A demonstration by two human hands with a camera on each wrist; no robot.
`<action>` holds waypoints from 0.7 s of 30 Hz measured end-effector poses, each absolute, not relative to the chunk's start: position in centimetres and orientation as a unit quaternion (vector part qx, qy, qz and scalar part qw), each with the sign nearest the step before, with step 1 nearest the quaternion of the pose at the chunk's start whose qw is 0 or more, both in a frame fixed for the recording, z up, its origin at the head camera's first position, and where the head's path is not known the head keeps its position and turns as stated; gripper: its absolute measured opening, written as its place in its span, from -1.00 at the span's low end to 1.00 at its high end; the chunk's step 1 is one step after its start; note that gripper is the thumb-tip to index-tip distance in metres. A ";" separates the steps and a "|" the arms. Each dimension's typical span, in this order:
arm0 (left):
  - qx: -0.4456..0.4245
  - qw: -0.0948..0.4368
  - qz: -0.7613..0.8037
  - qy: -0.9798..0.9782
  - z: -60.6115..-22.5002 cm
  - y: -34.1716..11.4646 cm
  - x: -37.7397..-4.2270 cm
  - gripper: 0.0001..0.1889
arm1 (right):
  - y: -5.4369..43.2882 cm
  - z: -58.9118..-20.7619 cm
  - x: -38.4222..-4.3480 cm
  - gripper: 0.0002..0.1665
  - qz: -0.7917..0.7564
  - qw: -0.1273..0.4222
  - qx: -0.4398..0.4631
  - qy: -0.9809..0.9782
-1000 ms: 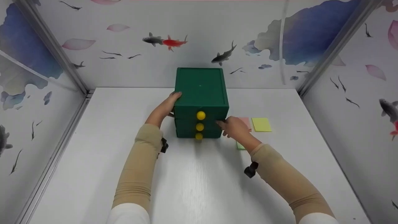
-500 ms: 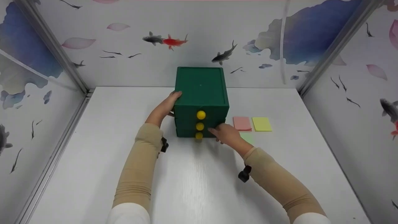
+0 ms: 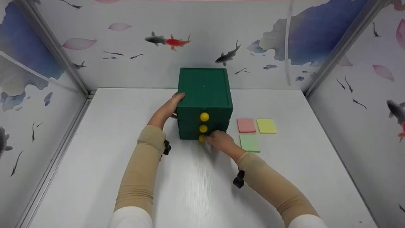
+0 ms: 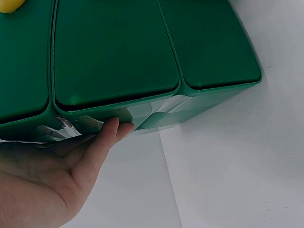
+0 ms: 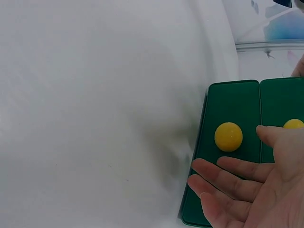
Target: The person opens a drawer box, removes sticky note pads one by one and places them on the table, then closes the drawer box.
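1. Green three-drawer cabinet [image 3: 204, 87] stood upright mid-table toward the back, knobs facing the person, drawer fronts flush.
2. Yellow knobs ran down the front: top knob [image 3: 204, 117], middle knob [image 3: 203, 128], bottom knob [image 5: 228, 137].
3. Right hand [image 3: 221, 141] was at the cabinet's lower front, just right of the bottom knob. Fingers extended and spread, palm side showing in the right wrist view, no grasp; thumb and fingers stood either side of that knob. Could not tell whether they touched it.
4. Right arm reached in diagonally from lower right, forearm angled leftward.
5. Left hand [image 3: 172, 104] braced the cabinet's left side: thumb at the top edge, fingers straight along the side wall, not clenched.
6. Left arm came up from lower left, wrist bent toward the cabinet.
7. Right of the cabinet, on the white table [image 3: 300, 152]: pink sticky notes [image 3: 246, 125], yellow sticky notes [image 3: 266, 126] beside them, green sticky notes [image 3: 249, 143] nearer the person.
8. Behind: fish-printed wall [image 3: 196, 19].
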State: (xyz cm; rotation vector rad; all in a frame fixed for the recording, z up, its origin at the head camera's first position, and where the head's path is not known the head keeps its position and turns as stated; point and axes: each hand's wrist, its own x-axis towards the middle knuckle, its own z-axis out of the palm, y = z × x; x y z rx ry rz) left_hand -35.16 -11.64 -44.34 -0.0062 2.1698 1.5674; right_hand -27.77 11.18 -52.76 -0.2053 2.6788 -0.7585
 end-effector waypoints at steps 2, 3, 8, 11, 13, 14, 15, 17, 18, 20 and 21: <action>-0.002 0.231 0.569 0.789 -44.4 -11.7 -35.1 -0.13 | 10.7 -53.1 -27.7 -0.45 -0.260 0.167 -0.077 0.948; -0.002 0.231 0.568 0.789 -44.3 -11.7 -35.1 -0.13 | 10.5 -53.3 -27.7 -0.45 -0.256 0.164 -0.077 0.950; -0.005 0.230 0.569 0.789 -44.3 -11.7 -35.0 -0.13 | 9.5 -54.2 -27.7 -0.51 -0.227 0.132 -0.082 0.962; 0.000 0.229 0.565 0.792 -44.3 -11.7 -35.0 -0.12 | 9.1 -54.7 -27.7 -0.55 -0.192 0.110 -0.079 0.972; 0.002 0.228 0.563 0.794 -44.3 -11.7 -35.1 -0.12 | 8.8 -54.8 -27.7 -0.56 -0.168 0.098 -0.076 0.978; 0.002 0.227 0.563 0.795 -44.3 -11.7 -35.0 -0.11 | 8.6 -54.9 -27.7 -0.56 -0.156 0.092 -0.076 0.980; 0.002 0.226 0.562 0.796 -44.3 -11.7 -35.0 -0.11 | 8.5 -54.9 -27.7 -0.56 -0.144 0.087 -0.078 0.983; 0.000 0.225 0.563 0.796 -44.3 -11.7 -35.0 -0.12 | 8.2 -55.0 -27.7 -0.53 -0.114 0.075 -0.085 0.987; -0.001 0.225 0.563 0.795 -44.3 -11.7 -35.0 -0.13 | 8.1 -55.0 -27.7 -0.51 -0.093 0.069 -0.091 0.989; -0.001 0.225 0.564 0.794 -44.3 -11.7 -35.0 -0.13 | 7.9 -55.1 -27.6 -0.47 -0.052 0.063 -0.099 0.992; 0.000 0.226 0.565 0.794 -44.3 -11.7 -35.0 -0.13 | 7.8 -55.1 -27.5 -0.45 -0.034 0.062 -0.101 0.992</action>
